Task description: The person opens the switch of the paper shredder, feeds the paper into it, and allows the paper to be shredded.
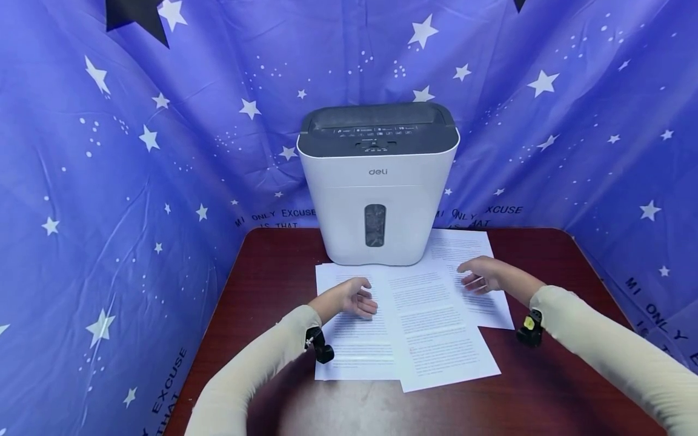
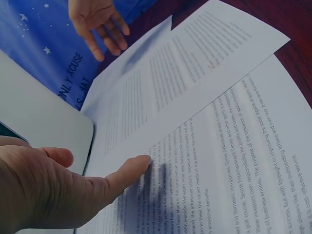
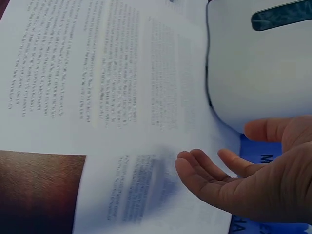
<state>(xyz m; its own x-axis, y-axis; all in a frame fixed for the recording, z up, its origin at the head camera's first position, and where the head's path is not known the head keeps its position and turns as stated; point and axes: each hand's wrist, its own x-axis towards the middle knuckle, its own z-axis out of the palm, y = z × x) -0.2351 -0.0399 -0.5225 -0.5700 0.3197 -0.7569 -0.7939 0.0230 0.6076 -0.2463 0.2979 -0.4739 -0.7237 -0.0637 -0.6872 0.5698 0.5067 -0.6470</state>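
Observation:
Several printed sheets of paper [image 1: 436, 327] lie overlapping on the table, partly under a white paper shredder [image 1: 343, 224] with a dark grey top. My left hand [image 1: 357, 297] hovers over the left sheet [image 1: 354, 357], fingers relaxed and nothing in them. Above the right sheet [image 1: 480, 242] my right hand [image 1: 482, 274] is held with loosely bent fingers, also holding nothing. In the right wrist view, the right hand [image 3: 263, 178] is beside the shredder's lower corner [image 3: 229, 107]. The left wrist view shows the left hand [image 2: 63, 187] close by the shredder's base.
The dark red table [image 1: 262, 284] has rounded back corners. Behind it and at both sides hangs a blue curtain [image 1: 207, 151] with white stars and lettering. A small window [image 1: 374, 225] on the shredder's front shows shredded bits inside. Each wrist carries a small black camera [image 1: 320, 346].

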